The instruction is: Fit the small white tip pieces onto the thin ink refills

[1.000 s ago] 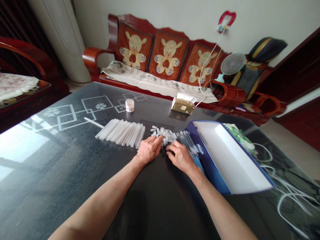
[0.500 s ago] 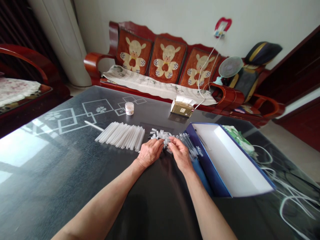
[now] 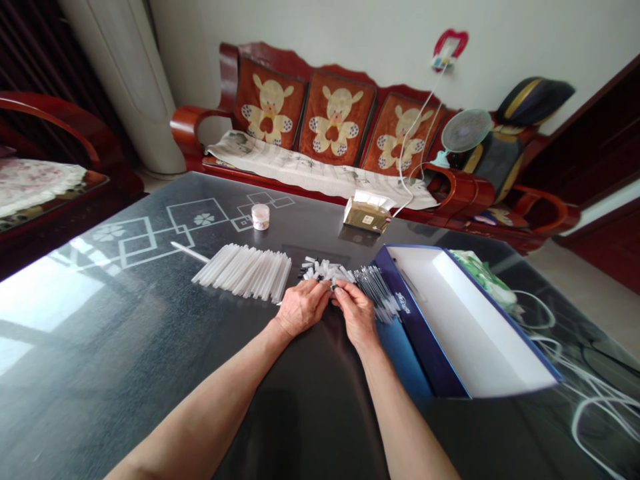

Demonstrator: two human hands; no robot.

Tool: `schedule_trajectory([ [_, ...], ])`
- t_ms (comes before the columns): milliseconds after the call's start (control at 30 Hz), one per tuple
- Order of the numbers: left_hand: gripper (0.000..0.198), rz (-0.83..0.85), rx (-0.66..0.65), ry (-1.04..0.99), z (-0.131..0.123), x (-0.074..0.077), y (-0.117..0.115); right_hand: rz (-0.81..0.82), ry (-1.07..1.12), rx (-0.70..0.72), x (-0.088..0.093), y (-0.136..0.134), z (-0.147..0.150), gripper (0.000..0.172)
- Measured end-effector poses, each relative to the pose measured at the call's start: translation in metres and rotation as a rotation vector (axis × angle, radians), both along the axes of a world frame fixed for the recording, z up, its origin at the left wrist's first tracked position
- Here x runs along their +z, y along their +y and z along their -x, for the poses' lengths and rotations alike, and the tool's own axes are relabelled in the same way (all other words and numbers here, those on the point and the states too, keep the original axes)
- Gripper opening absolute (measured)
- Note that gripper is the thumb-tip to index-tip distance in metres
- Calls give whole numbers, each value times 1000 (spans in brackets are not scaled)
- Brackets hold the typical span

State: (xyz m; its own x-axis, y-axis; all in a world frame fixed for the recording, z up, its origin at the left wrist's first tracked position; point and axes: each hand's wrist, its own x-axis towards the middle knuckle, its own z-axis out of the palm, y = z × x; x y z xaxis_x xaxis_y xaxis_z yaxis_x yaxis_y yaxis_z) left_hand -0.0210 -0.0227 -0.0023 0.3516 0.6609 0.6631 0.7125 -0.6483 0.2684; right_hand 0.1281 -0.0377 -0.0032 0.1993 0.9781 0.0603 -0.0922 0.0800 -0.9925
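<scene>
Hands at work over dark glass table top (image 3: 95, 333). Both hands are together at table centre, palms down. Right hand (image 3: 356, 315): thumb and fingertips closed in a pinch on a small white-and-black piece (image 3: 331, 287). Left hand (image 3: 303, 308): fingers curled, reaching the same spot; the view here is poor, and I cannot tell whether they also grip the piece or only touch it.

Held piece lies directly between the hands, just in front of a loose pile of like pieces (image 3: 320, 270). Bundle of thin clear rods (image 3: 374, 290) lies just right of the hands, beside the open blue box (image 3: 425, 331). Row of white tubes (image 3: 245, 272) lies left of the pile, close to the left hand; one long white tube (image 3: 189, 252) lies apart beyond its left end. Small lidded jar (image 3: 260, 217) and tissue packet (image 3: 367, 217) stand farther off.
</scene>
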Motion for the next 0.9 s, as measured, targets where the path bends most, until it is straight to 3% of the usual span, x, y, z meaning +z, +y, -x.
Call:
schedule_trajectory([
  [467,21,33,-50,-69,1,2,-1,-71,-235,52,10,-3,-4,25],
  [767,28,-59,34,73,0,7,-4,-67,-169,60,8,0,-7,27],
  [900,28,-96,56,94,1,8,-3,-108,-259,43,8,-1,-8,25],
])
